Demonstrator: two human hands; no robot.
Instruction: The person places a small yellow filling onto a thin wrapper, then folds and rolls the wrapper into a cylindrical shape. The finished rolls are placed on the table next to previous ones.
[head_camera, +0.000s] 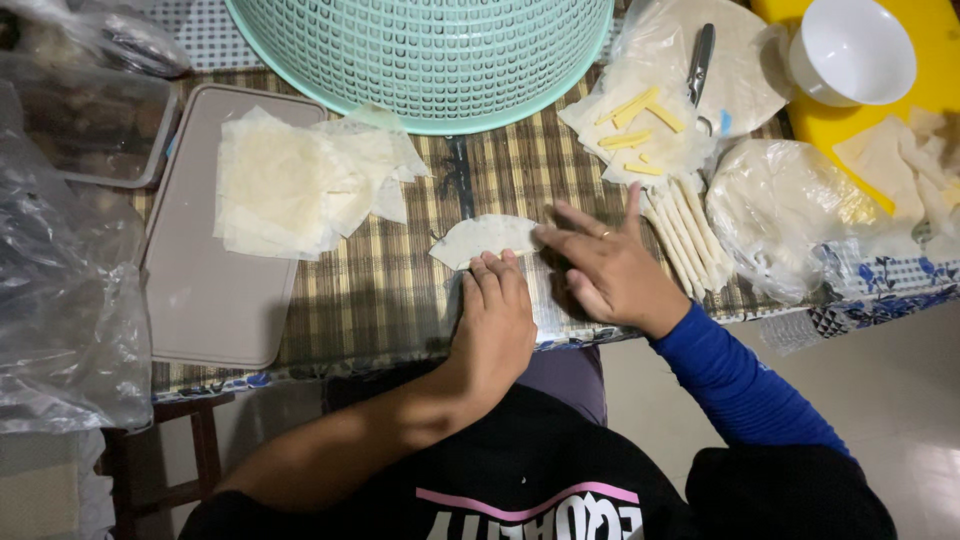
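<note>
— What are the two hands doing right now?

— Both are resting flat on a pale wrapper sheet (482, 238) that is lying on the striped mat of the tabletop (380, 290), just below the mint-green mesh basket (430, 55). The left hand (495, 320) is pressing its fingers (490, 270) down on the sheet's near edge, palm down, fingers released and lying together, clasping nothing.

— And the right one?

— The right hand (605, 270), coming out of a blue sleeve (735, 385), is spreading its fingers (575, 222) wide, the tips touching the sheet's right end. It is also released, gripping nothing.

— What is lying around them?

— To the left, a loose stack of square wrappers (290, 185) is sitting partly on a beige tray lid (200, 300). To the right, yellow cheese sticks (630, 125) are lying on more wrappers, and a row of rolled pieces (685, 235) is lying just beside the right hand. Farther right, a white bowl (855, 50) is standing on a yellow board (930, 40), and a clear plastic bag (785, 210) is bunching up near the tabletop's edge.
</note>
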